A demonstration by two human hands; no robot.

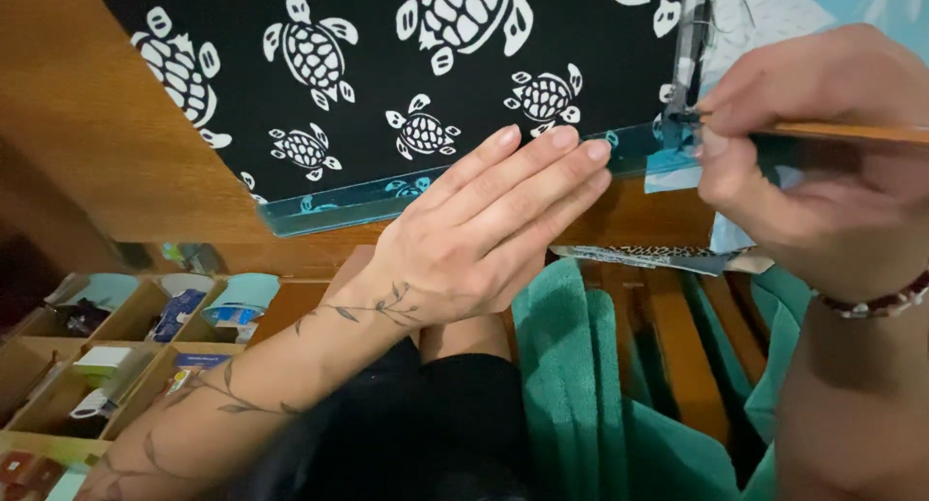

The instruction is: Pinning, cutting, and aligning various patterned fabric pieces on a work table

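Fig.: I saw left hand (484,240) flat, fingers extended, pinning limp turtle fabric (387,85) under slick ruler (387,203); right hand (813,162), 3 o'clock, pinched pencil (832,130).

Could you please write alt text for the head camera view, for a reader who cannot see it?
A left hand presses flat on a clear ruler laid over black turtle-print fabric, while the right hand holds a wooden pencil at the ruler's corner, on a wooden table.
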